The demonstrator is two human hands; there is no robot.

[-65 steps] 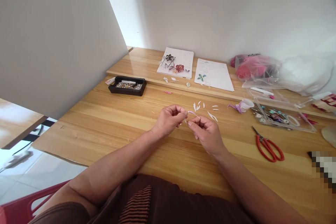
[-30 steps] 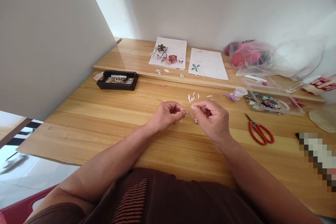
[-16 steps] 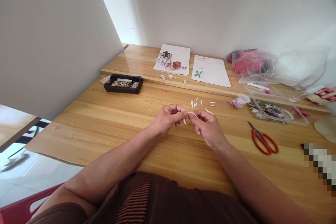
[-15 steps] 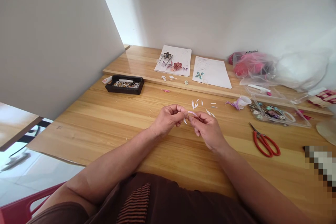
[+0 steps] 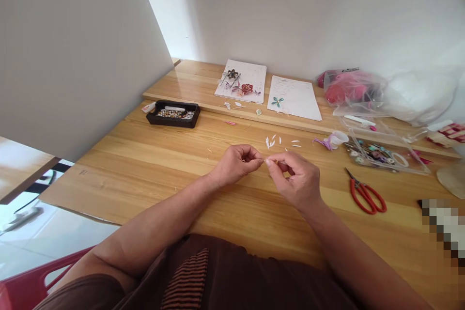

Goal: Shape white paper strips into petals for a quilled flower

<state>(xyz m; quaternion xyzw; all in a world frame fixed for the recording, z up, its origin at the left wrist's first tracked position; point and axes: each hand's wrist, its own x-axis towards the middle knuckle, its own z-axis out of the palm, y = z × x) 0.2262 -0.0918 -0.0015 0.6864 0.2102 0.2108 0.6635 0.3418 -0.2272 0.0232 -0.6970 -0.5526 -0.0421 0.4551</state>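
Note:
My left hand (image 5: 241, 163) is closed in a pinch over the table, thumb and forefinger pressed together. Its fingertips almost touch those of my right hand (image 5: 296, 177), which is also pinched shut. Something small and thin sits between the two pinches, mostly hidden by the fingers, so I cannot make out its kind. Just beyond the hands lie several white petal-shaped pieces (image 5: 271, 144). A white spool with lilac thread (image 5: 336, 140) lies to the right of them. Farther right rest red-handled pliers (image 5: 366, 196).
A black tray of beads (image 5: 172, 123) stands at the left. On the raised back ledge are white paper stacks (image 5: 300, 89) with flower ornaments and plastic bags (image 5: 354, 89). A clear box of small parts (image 5: 423, 169) stands at the right. A pink piece (image 5: 231, 123) lies mid-table.
My right hand has turned and moved slightly right, its fingers now covering the lilac strip seen between the hands before. The pinches have drawn tip to tip. The view has shifted slightly.

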